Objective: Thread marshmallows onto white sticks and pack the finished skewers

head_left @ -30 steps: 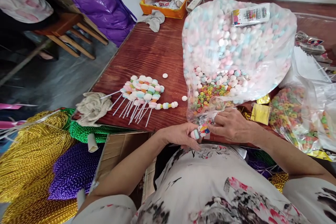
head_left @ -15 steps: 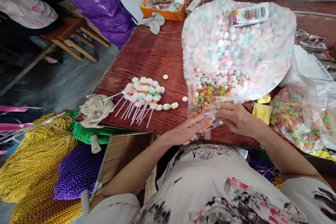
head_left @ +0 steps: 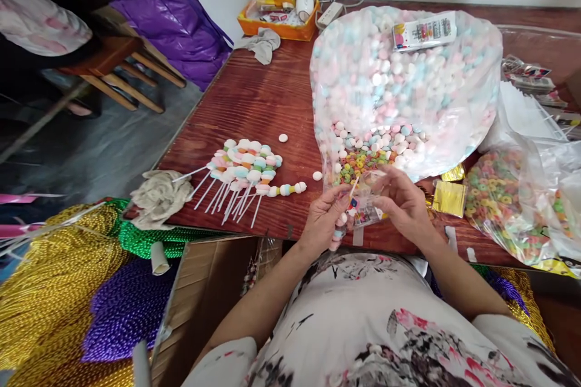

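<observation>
Away at far left: a seated person in a pale, pink-marked top occupies a wooden stool.
Floor side: shiny bead strands in gold, purple and green heap beside a cardboard box.
Table corner: a crumpled greyish cloth rests on the edge of the red-brown table.
Candy pile: pastel pieces threaded on white sticks lie massed together, the sticks fanning toward the near edge.
Orange tub: small items fill it at the table's back, a white cup at its right end.
Loose candies: two white pieces lie between the pile and the large bag.
Left hand: fingers close on a candy skewer and a clear printed packet at the table's near edge; whether the skewer is inside cannot be told.
Right hand: thumb and curled fingers meet the packet's right end; whether they pinch it is unclear.
Large bag: clear plastic bulges with pastel candies, colored rings showing at the near side.
Gold bundle: it lies beside a bag of ring candies.
</observation>
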The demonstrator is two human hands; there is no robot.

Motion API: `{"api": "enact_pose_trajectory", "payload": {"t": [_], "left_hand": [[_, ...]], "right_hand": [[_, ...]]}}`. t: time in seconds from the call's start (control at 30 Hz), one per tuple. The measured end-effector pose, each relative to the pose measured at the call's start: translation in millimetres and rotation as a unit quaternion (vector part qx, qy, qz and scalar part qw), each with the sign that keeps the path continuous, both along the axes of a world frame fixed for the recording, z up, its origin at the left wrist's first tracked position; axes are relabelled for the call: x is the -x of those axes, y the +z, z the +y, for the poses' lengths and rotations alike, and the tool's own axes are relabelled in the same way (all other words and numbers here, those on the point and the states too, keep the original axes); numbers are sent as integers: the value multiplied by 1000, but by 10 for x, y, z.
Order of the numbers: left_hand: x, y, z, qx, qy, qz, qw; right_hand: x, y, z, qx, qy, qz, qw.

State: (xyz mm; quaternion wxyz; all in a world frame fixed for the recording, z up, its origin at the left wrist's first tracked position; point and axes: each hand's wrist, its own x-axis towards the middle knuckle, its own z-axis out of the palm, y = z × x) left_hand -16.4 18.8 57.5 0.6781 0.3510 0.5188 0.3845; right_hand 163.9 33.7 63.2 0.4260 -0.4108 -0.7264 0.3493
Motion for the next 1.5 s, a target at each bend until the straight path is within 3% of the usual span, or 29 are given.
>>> {"api": "enact_pose_trajectory", "payload": {"t": [0.17, 0.33, 0.43, 0.57, 0.63, 0.7, 0.77, 0.83, 0.9, 0.97, 1.07, 1.17, 1.23, 1.3, 1.37, 1.43, 1.5], "left_hand": [[-50, -21, -56, -16, -19, -26, 999], [105, -86, -82, 39, -120, -116, 985], [253, -117, -58, 40, -183, -88, 978], [341, -98, -16, 54, -251, -82, 963], [321, -78, 3, 61, -263, -93, 958], [281, -71, 17, 63, -245, -107, 962], [247, -86, 23, 62, -215, -128, 966], [240, -122, 25, 71, -219, -148, 962], [261, -166, 23, 90, -272, -157, 945], [301, -204, 23, 102, -343, -155, 921], [362, -223, 34, 99, -438, -105, 888], [399, -187, 14, 16, -520, 37, 853], [410, -148, -46, -144, -507, 191, 828], [410, -112, -130, -354, -429, 345, 756], [397, -91, -199, -526, -348, 437, 641], [369, -91, -222, -628, -308, 460, 547], [327, -116, -196, -668, -286, 457, 513]], "right_hand": [[231, -241, -132, 54, -21, 122, 991], [249, -193, -86, 12, 5, 121, 993], [266, -166, -93, 4, 9, 111, 994], [337, -219, -106, 88, 39, 162, 982], [327, -251, -97, 90, 21, 173, 981], [253, -261, -85, 7, -36, 125, 991], [128, -237, -76, -128, -66, 4, 990], [-5, -184, -69, -253, -21, -151, 955], [-103, -118, -69, -339, 51, -269, 900], [-150, -70, -83, -392, 109, -316, 857], [-140, -100, -149, -437, 143, -306, 834], [-52, -270, -277, -395, 129, -292, 861], [34, -408, -383, -306, 81, -289, 903], [117, -505, -478, -189, 30, -264, 946], [173, -532, -539, -57, 22, -201, 978], [186, -498, -564, 77, 42, -115, 989], [134, -438, -574, 166, 39, -42, 984]]}}
